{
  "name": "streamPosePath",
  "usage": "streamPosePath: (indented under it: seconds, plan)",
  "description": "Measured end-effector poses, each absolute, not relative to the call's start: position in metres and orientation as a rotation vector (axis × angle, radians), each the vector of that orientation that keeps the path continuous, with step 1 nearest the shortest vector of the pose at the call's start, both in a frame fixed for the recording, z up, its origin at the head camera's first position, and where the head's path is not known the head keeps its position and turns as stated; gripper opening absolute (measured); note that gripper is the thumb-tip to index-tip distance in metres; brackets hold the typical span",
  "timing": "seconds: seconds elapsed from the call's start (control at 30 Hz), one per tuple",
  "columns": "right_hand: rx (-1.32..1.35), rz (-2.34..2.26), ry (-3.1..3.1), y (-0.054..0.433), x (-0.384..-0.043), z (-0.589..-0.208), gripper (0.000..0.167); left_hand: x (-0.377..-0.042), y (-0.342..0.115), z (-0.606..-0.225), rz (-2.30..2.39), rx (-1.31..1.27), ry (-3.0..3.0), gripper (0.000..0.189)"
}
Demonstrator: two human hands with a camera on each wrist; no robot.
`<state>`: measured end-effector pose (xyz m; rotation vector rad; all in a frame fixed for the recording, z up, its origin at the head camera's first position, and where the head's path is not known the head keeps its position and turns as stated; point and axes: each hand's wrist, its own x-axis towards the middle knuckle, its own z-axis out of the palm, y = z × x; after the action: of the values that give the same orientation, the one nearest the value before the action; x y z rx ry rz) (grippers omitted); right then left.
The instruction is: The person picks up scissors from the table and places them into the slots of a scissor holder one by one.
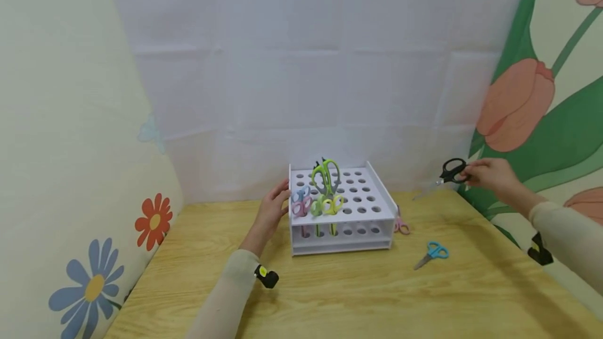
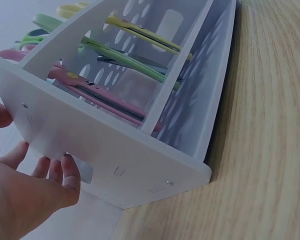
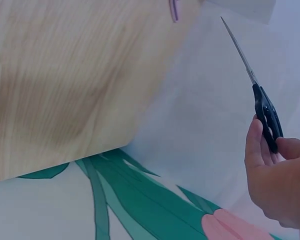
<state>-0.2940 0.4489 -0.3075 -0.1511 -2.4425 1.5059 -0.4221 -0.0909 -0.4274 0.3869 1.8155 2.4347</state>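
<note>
"White rack [image 1: 341,248] towards the back of the wooden table [image 1: 353,297], rows of round holes across its top. Where are your hands?"

"My right hand [image 1: 492,174] is out over the far right, thumb and fingers pinching the black-handled scissors [image 1: 443,178] by the handles! Up in the air they are, blades pointing left and a touch down."

"And your left hand [image 1: 273,208]?"

"Over at the rack's left side, fingers loosely bent, fingertips resting against the side panel [image 2: 120,145], right by an oblong cutout."

"Now, who's standing in the rack?"

"Crowded on the left half! Pale blue scissors [image 1: 301,193] near the left edge, pink scissors [image 1: 302,206] just in front of them. Along the front row come the light green scissors [image 1: 317,204], then the yellow scissors [image 1: 333,204] right beside. Rising taller behind, the lime-and-grey scissors [image 1: 326,179]. My left wrist view shows the pink, green and yellow blades running down through the lower tier as well."

"Anything outside it?"

"Two pairs on the table, both to the right! A second pink pair [image 1: 399,222] lies beside the rack, partly hidden by it. Nearer me and further right, the turquoise scissors [image 1: 430,256] lie flat, tips angled towards me and left."

"And the backdrop?"

"A creased white cloth [image 1: 306,67] behind, big tulips on the covering [image 1: 523,103] at my right."
</note>
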Motion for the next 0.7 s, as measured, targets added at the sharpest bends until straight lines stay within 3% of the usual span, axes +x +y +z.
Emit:
streamPosePath:
  seconds: [0.7]
  plan:
    - [0.101,1.692,-2.402,0.381,-0.289,-0.251,0.040,-0.421,-0.092,-0.427,2.396,0.378,1.863,0.048]
